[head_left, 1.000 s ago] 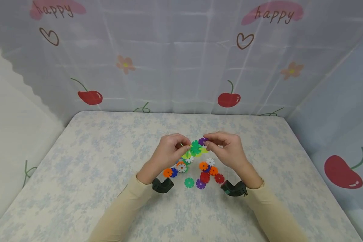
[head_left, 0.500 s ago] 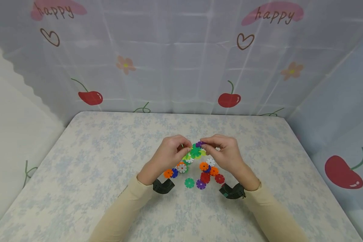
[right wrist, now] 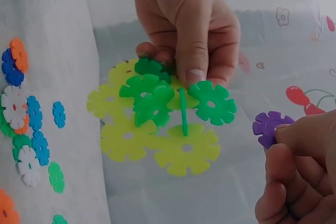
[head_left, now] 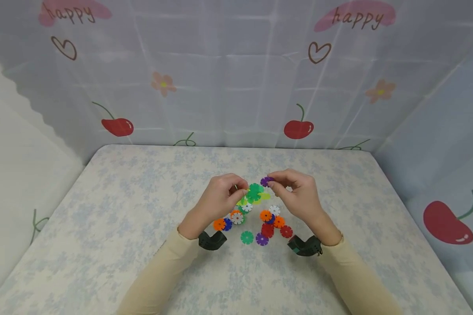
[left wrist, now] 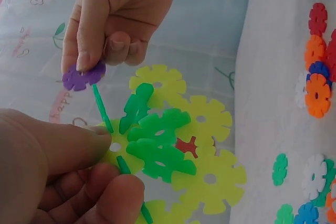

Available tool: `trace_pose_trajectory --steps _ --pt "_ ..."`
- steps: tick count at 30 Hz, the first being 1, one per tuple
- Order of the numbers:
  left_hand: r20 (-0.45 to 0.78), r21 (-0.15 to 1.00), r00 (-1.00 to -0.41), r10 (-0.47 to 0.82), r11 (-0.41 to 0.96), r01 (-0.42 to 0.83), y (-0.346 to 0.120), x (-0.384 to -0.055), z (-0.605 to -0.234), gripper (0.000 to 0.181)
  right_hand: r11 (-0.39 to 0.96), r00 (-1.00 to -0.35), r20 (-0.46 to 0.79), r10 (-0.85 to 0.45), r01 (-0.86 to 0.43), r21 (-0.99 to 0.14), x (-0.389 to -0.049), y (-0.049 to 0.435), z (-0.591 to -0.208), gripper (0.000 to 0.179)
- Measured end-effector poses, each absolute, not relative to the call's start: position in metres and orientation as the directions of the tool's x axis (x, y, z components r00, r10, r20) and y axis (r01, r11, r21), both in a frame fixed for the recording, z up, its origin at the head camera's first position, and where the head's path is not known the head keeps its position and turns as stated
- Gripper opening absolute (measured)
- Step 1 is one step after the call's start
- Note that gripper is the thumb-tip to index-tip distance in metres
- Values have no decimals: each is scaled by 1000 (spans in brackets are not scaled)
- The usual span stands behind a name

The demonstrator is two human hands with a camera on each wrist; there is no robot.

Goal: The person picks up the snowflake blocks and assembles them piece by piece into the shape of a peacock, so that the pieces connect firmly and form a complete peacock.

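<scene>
My left hand [head_left: 220,194] pinches a yellow snowflake disc in a joined piece of several yellow discs [right wrist: 187,149] and green discs [right wrist: 212,103], held above the table. Some green discs stand on edge in the slots of the yellow ones. Between thumb and fingertips, my right hand [head_left: 299,192] holds a single purple snowflake disc [right wrist: 270,127], to the right of the joined piece. A gap separates the purple disc from the piece in the right wrist view. The left thumb hides part of the gripped yellow disc in the left wrist view [left wrist: 116,148].
Loose discs lie on the patterned table [head_left: 142,183] below the hands. Red [head_left: 286,232], orange [head_left: 266,215] and white [head_left: 274,210] ones are on the right; a green disc [head_left: 247,237] and another purple disc [head_left: 262,239] lie nearest the person. A printed curtain [head_left: 220,100] hangs behind.
Half a second ago the right hand had brought the purple disc in close to the green discs; now it is farther off, up and to the right. The left hand keeps its hold, almost still.
</scene>
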State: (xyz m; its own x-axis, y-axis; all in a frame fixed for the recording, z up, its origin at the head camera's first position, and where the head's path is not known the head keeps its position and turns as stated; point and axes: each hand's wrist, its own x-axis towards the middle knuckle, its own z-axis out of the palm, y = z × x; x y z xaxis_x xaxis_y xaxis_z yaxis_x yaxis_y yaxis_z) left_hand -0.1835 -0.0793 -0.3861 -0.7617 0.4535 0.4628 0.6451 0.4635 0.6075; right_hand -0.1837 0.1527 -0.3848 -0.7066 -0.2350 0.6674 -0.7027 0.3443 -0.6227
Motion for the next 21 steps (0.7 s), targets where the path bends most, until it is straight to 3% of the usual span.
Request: trace_pose_trajectory --steps 4,9,13,16,21 --pt "468 624 -792 392 488 610 -85 -186 -384 6 389 -792 588 -167 -601 -699 -186 158 -381 14" --pt "501 648 -813 295 495 579 -94 -191 -384 5 574 -934 230 -272 -349 -741 -197 158 -397 18" --pt "506 676 -827 243 483 556 -99 -193 -383 6 697 -896 -38 -442 -316 -643 -204 148 -420 20" --pt "496 697 -838 228 472 540 -101 -193 -381 7 719 -859 -74 -507 -374 -586 -205 137 -433 18" --pt "480 714 -844 240 452 535 -100 -194 -382 7 714 -848 73 -525 -486 -504 -201 123 -444 25"
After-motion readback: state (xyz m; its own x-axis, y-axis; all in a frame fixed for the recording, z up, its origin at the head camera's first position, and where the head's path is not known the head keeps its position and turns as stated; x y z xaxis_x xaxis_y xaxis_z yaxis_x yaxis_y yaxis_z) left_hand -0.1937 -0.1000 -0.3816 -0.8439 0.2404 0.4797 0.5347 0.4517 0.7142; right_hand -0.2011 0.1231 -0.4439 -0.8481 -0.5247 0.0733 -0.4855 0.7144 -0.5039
